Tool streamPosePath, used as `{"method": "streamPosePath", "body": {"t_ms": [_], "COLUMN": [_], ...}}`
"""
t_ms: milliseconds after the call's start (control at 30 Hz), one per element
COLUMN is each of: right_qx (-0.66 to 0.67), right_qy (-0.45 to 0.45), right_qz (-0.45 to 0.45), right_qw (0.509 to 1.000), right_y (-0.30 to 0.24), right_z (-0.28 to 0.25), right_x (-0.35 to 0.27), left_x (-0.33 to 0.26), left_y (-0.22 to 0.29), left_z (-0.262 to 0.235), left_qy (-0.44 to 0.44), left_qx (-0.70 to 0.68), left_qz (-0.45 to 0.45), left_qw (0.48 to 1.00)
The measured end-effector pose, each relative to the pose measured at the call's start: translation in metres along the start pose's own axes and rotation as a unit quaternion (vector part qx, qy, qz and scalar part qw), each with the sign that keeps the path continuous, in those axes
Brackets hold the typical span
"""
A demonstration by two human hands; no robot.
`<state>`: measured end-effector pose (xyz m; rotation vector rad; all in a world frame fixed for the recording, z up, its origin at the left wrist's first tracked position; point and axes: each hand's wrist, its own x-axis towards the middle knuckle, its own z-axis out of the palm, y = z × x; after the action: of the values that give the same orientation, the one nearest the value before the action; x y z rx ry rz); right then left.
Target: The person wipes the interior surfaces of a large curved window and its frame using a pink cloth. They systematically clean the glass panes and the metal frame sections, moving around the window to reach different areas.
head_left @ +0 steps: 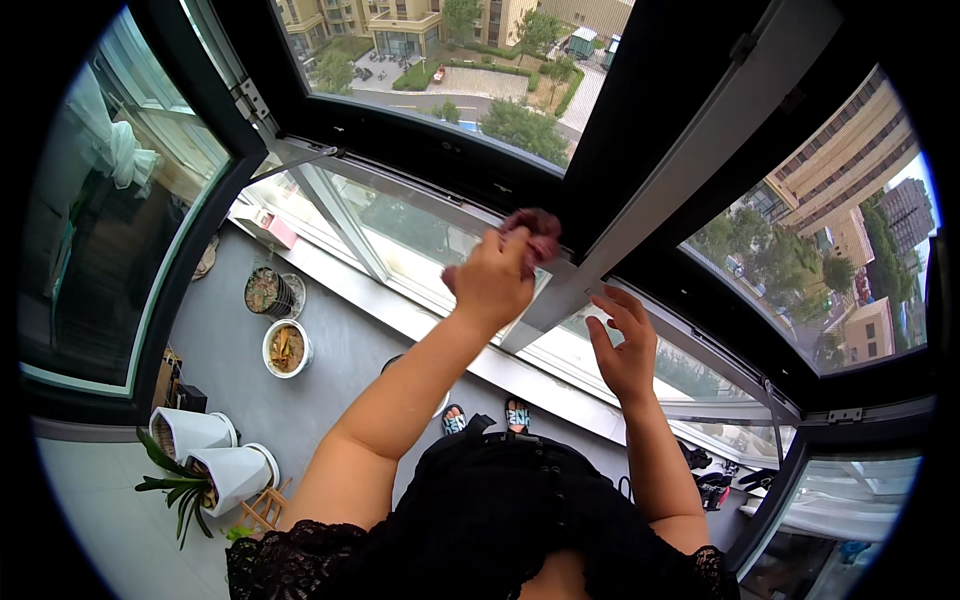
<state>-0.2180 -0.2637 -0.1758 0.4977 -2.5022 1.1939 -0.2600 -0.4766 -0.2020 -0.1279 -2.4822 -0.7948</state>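
My left hand (492, 282) is closed around a crumpled dark maroon cloth (535, 232), which bulges out past my fingers. The cloth is up against the lower part of the dark window frame (440, 150), close to where it meets the grey upright post (655, 170). To the right of that post, my right hand (628, 345) is raised with its fingers apart and nothing in it. Its fingertips come near the post's lower end; whether they touch it I cannot tell.
Window sashes stand swung inward at the left (240, 130) and lower right (800, 450). Below the sill (400, 315) are potted plants (287, 348), white planters (235, 478) and a pink box (272, 228). Dark items (710, 485) lie at the right. Outside, buildings and trees show far below.
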Motion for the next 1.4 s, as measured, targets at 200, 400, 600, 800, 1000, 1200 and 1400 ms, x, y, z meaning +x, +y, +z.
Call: {"method": "streamPosePath", "body": {"t_ms": [200, 400, 600, 800, 1000, 1200, 1400], "right_qx": [0.020, 0.075, 0.077, 0.065, 0.105, 0.087, 0.106], "right_qy": [0.023, -0.005, -0.007, -0.017, -0.025, -0.016, -0.039], "right_qz": [-0.010, 0.026, 0.010, -0.017, 0.002, -0.005, -0.007], "right_qw": [0.999, 0.997, 0.997, 0.998, 0.994, 0.996, 0.994], "right_y": [-0.013, -0.006, -0.017, -0.011, -0.008, -0.006, -0.010], "right_z": [-0.017, -0.008, -0.017, -0.015, -0.009, -0.017, -0.005], "right_x": [0.000, 0.000, 0.006, 0.003, 0.000, -0.002, -0.005], "left_x": [0.015, 0.013, 0.027, 0.011, 0.031, 0.048, 0.073], "left_y": [-0.007, -0.019, -0.010, 0.014, -0.004, -0.014, 0.009], "left_z": [-0.040, -0.038, -0.044, -0.035, -0.038, -0.040, -0.029], "left_qy": [0.062, -0.056, 0.020, -0.064, -0.049, 0.002, -0.024], "left_qx": [-0.075, 0.031, -0.010, -0.145, -0.001, -0.091, 0.077], "left_qz": [-0.017, -0.044, -0.082, 0.020, -0.056, -0.083, -0.062], "left_qw": [0.995, 0.997, 0.996, 0.987, 0.997, 0.992, 0.995]}}
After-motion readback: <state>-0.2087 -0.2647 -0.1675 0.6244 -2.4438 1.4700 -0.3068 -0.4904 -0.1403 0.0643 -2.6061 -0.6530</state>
